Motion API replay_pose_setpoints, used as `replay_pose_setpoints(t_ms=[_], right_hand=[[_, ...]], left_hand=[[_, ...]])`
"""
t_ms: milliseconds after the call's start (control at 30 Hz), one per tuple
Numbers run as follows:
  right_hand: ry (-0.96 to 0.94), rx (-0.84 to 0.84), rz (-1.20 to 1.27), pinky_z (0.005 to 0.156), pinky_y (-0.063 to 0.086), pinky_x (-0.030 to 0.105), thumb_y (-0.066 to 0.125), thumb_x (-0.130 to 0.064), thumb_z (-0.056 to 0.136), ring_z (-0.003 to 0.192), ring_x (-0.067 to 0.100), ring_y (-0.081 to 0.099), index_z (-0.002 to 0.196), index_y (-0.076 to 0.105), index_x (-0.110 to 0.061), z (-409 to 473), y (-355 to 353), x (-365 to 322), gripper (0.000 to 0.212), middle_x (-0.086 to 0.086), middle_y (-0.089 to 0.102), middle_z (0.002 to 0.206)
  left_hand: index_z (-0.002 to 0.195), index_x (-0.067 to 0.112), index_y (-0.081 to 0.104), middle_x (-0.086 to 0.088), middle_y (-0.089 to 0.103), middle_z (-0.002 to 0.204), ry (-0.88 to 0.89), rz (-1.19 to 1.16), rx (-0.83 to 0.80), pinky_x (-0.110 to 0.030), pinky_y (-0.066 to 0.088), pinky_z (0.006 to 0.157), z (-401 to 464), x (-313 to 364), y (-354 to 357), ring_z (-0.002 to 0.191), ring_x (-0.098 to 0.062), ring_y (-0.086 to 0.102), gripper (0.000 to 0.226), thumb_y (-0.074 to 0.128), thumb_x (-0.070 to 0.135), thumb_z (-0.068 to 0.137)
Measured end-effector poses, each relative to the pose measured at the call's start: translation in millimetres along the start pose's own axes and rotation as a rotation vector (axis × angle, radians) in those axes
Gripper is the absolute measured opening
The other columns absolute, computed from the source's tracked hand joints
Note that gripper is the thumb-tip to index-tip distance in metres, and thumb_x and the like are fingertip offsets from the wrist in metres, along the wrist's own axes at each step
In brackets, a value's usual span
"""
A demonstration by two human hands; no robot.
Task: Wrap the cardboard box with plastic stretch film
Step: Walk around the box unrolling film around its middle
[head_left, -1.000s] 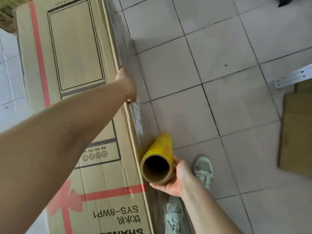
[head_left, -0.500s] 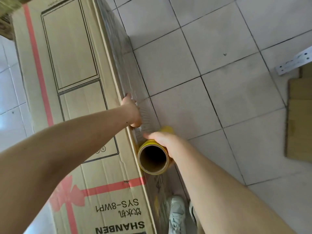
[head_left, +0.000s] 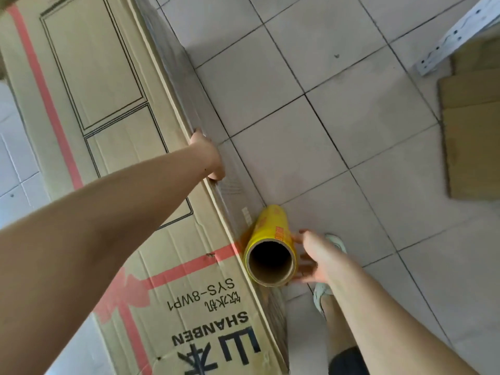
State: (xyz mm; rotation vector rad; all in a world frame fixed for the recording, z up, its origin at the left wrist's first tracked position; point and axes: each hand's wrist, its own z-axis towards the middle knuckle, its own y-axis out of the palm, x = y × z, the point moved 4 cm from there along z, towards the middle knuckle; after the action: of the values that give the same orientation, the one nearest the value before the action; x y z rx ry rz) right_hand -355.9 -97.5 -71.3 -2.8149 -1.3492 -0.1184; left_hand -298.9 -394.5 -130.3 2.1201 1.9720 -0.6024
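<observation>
A tall brown cardboard box (head_left: 113, 109) printed SHANBEN with a red ribbon stands at the left. Clear stretch film (head_left: 232, 182) clings to its right side face and runs down to a yellow stretch film roll (head_left: 270, 231), which stands upright against that face. I look into its brown cardboard core. My left hand (head_left: 207, 155) reaches over the box's top right edge and presses flat on the filmed side; most of its fingers are hidden. My right hand (head_left: 313, 258) grips the roll from its right side, thumb above and fingers below.
Pale floor tiles (head_left: 338, 125) lie to the right of the box. Flattened cardboard sheets (head_left: 476, 136) lie at the right edge, beside a white perforated metal bar (head_left: 454, 33). My pale shoes (head_left: 336, 242) stand close under the roll, next to the box's base.
My left hand slid along the box edge toward me over the last second. My right hand shifted from the top of the roll to its right side, and the roll moved nearer along the box.
</observation>
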Motion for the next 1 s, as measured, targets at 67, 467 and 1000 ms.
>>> replay_pose_setpoints(t_ms=[67,467,1000], right_hand=[[-0.206,0.155,-0.394,0.084,0.053,0.046,0.039,-0.022,0.095,0.086,0.031,0.062,0.105,0.063,-0.007,-4,5,-35,0.030,0.018,0.064,0.107],[-0.189,-0.037,-0.517,0.078,0.050,0.032,0.058,-0.046,0.092,0.062,0.024,0.055,0.069,0.052,-0.008,-3,30,-20,0.044,0.011,0.055,0.070],[-0.137,0.244,-0.241,0.090,0.055,0.050,0.042,-0.024,0.093,0.098,0.037,0.062,0.105,0.057,-0.004,10,-31,68,0.027,0.019,0.061,0.102]], left_hand=[[0.153,0.027,0.037,-0.004,0.038,0.158,0.058,0.002,-0.007,-0.062,0.014,0.117,-10,16,0,0.147,-0.030,0.030,0.074,0.023,0.059,0.088],[0.157,0.030,0.026,0.002,0.029,0.163,0.202,-0.030,-0.004,-0.054,0.020,0.119,-14,52,14,0.149,-0.024,0.028,0.080,0.013,0.064,0.086],[0.157,0.043,0.020,0.010,0.016,0.166,0.223,-0.078,0.023,-0.056,0.015,0.121,-56,69,-7,0.152,-0.023,0.019,0.067,0.010,0.070,0.096]])
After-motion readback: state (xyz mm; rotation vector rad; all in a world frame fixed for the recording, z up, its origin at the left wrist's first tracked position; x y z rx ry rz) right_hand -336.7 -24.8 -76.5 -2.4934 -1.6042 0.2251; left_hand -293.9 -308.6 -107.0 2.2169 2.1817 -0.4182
